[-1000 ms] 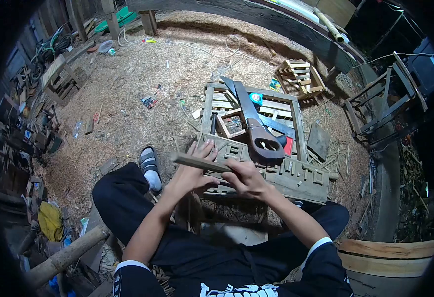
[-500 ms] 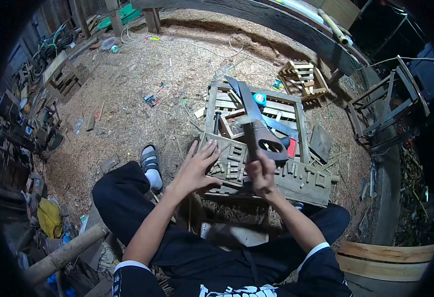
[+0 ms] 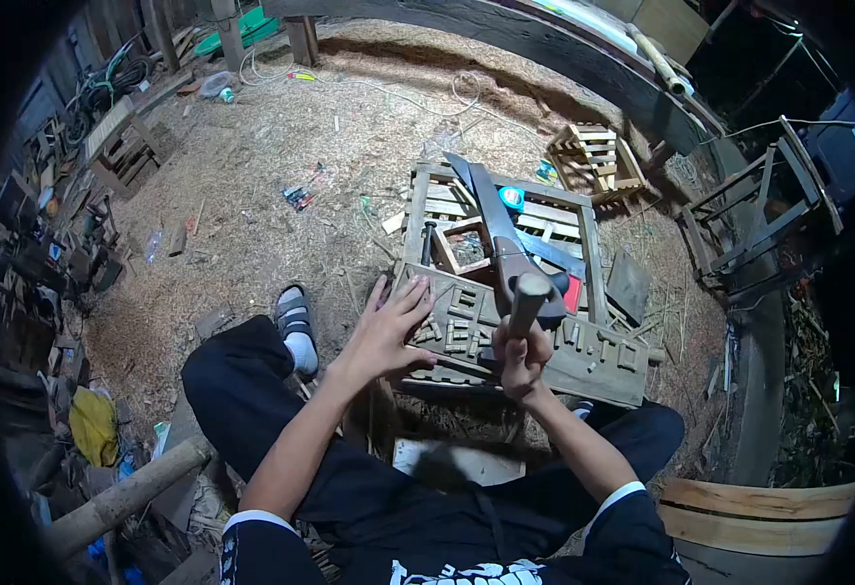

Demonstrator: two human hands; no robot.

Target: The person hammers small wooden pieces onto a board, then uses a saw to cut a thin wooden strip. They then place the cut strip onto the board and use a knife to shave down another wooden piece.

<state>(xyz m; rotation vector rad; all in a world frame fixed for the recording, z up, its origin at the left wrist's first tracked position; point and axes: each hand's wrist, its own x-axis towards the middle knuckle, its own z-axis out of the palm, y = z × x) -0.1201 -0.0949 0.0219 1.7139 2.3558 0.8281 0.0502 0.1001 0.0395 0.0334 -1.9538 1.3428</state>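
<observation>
My left hand (image 3: pixel 385 336) lies with spread fingers on the left end of a wooden board (image 3: pixel 583 368), beside several small wooden pegs (image 3: pixel 459 336). In my right hand (image 3: pixel 522 361) is a wooden mallet-like tool (image 3: pixel 529 300), held up over the board with its round end toward the camera; its lower part is hidden by the fingers. Behind it, a handsaw (image 3: pixel 493 207) rests on a slatted wooden table (image 3: pixel 591 244). A small wooden box (image 3: pixel 466 246), a turquoise tape measure (image 3: pixel 511 199) and a red item (image 3: pixel 572 292) are also on the slats.
A slatted wooden crate (image 3: pixel 598 161) stands behind the table at the right. Farther right is a wooden frame (image 3: pixel 761 210). A bamboo pole (image 3: pixel 140 490) crosses the lower left. My sandalled foot (image 3: pixel 297 327) is on the shaving-covered ground.
The tool in my right hand has swung from a blurred, leaning position to one where its round end faces the camera. My left hand has stayed in place.
</observation>
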